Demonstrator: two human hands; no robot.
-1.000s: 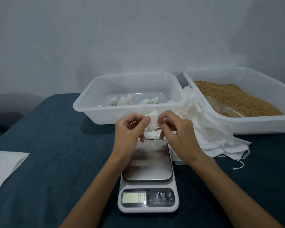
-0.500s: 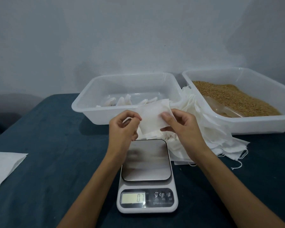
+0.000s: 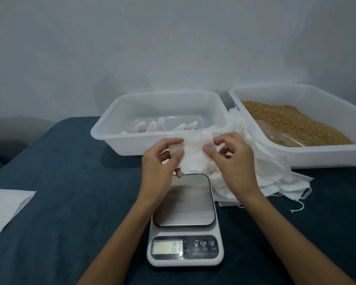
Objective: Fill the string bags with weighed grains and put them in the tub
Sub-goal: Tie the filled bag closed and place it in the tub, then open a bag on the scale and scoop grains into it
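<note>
A flat white string bag (image 3: 192,149) is held up above the far edge of the kitchen scale (image 3: 185,219). My left hand (image 3: 162,163) pinches its left edge and my right hand (image 3: 230,159) pinches its right edge. The scale's steel plate carries nothing and its display reads 0.7. Behind the bag stands a clear tub (image 3: 119,138) with several filled white bags (image 3: 158,126) lying inside. To the right, a second tub (image 3: 308,155) holds brown grains (image 3: 292,122) with a clear scoop (image 3: 284,136) resting on them.
A heap of white string bags (image 3: 263,171) lies between the scale and the grain tub, with loose strings trailing at its right. A white sheet (image 3: 4,208) lies at the left edge of the dark blue table (image 3: 70,202). A grey wall stands behind.
My hands lifted one bag off the heap and raised it, flat and spread between them. The scale reading stayed the same.
</note>
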